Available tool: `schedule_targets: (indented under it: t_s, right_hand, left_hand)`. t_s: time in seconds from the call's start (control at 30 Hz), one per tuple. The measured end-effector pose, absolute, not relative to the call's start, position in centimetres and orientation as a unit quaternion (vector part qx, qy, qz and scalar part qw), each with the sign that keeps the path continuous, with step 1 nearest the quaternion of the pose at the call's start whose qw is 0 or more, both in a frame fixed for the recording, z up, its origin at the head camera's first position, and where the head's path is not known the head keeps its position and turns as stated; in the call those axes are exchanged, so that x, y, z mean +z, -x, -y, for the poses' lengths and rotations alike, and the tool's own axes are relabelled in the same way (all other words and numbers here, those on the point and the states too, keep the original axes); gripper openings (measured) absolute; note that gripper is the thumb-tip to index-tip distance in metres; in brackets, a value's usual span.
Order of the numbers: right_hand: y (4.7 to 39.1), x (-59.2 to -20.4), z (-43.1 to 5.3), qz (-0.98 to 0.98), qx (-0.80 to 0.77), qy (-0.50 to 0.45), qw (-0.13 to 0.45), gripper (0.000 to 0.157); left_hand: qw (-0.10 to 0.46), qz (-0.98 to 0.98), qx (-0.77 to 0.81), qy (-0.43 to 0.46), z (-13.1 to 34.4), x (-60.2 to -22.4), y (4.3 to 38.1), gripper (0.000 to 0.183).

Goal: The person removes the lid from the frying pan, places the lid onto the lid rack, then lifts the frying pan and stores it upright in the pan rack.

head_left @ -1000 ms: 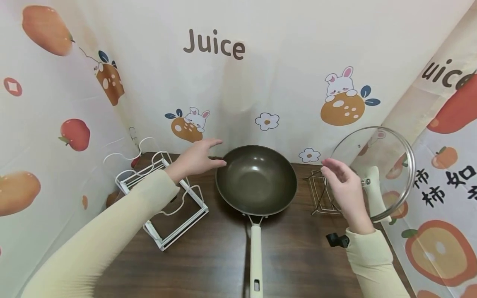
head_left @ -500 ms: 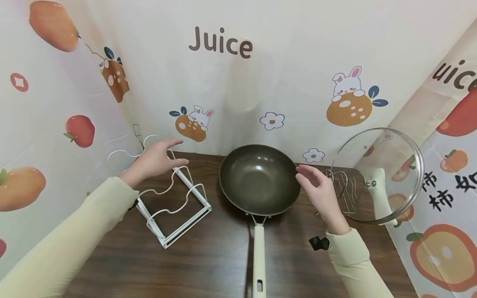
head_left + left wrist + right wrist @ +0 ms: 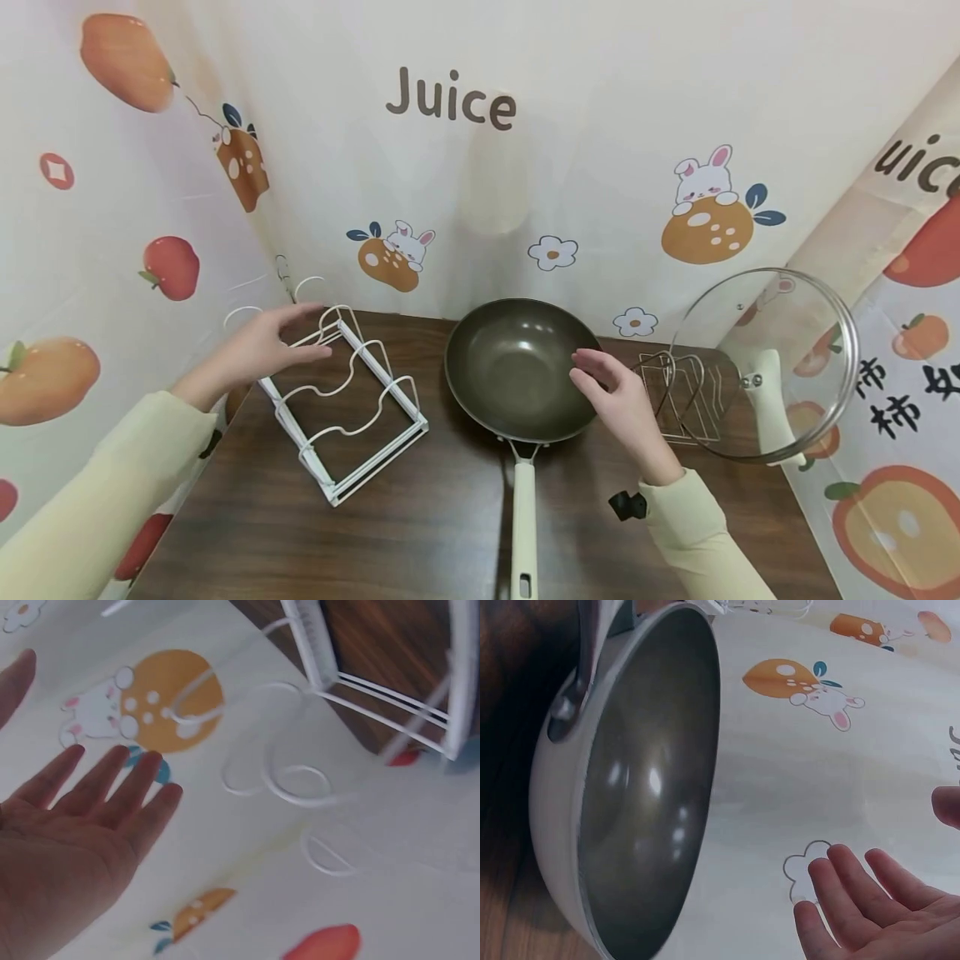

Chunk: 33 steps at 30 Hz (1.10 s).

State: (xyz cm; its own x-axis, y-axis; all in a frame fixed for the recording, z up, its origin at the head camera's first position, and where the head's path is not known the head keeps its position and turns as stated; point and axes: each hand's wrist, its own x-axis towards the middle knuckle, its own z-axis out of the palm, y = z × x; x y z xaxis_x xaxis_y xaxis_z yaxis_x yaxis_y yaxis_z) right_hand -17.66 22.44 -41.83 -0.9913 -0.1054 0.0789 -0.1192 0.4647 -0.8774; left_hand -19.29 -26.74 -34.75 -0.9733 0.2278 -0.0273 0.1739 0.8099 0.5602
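Note:
A dark frying pan with a cream handle rests on the table in the middle of the head view, handle toward me. My right hand hovers over the pan's right rim, its fingers extended and holding nothing. In the right wrist view that hand appears apart from the pan. On the left, a white metal rack with wavy wire dividers lies on the table. My left hand is over its back left part, thumb and fingers spread, nothing held. The left wrist view shows loosely extended fingers.
A glass lid with a cream handle leans upright in a small wire rack on the right. The brown wooden table meets fruit-printed cloth walls at the back and sides.
My left hand has moved left from beside the pan to over the white rack. My right hand has moved left from near the glass lid to over the pan's right rim.

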Motion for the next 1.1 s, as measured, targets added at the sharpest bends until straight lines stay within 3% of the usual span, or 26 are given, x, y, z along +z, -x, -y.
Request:
schedule_targets:
  t_s: [0.33, 1.1]
  right_hand:
    - [17.1, -43.2, -22.2, 0.851, 0.522, -0.061, -0.002, 0.045]
    - [13.9, -47.4, -21.3, 0.848, 0.527, -0.043, -0.034, 0.032]
  left_hand:
    - [0.081, -0.952, 0.274, -0.113, 28.8, -36.2, 17.2, 0.091]
    - [0.074, -0.945, 0.283, -0.146, 29.3, -39.0, 14.3, 0.1]
